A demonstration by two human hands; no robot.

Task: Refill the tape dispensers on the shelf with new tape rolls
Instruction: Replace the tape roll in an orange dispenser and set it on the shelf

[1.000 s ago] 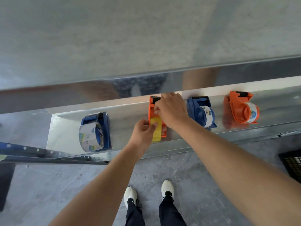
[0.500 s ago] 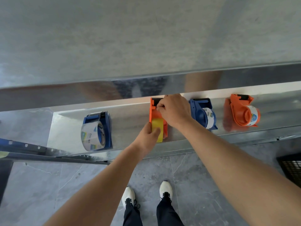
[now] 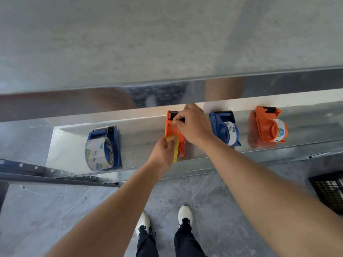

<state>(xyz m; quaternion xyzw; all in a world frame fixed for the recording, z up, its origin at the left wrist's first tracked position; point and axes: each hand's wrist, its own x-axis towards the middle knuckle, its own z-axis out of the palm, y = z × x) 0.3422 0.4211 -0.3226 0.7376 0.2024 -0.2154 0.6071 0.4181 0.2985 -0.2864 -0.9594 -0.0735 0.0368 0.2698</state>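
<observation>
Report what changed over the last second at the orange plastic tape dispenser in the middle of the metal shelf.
The right hand, pinching the tape end, shifted toward the cutter end of the orange plastic tape dispenser, baring more of its body. The left hand still grips the yellow tape roll. The blue plastic dispenser beside it and the others stayed put.

Orange dispenser (image 3: 169, 125), yellow tape roll (image 3: 176, 153), blue dispenser (image 3: 117, 145), grey veined floor (image 3: 55, 210)

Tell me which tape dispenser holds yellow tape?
The orange dispenser second from the left: its roll is yellow, the other three hold pale rolls.
</observation>
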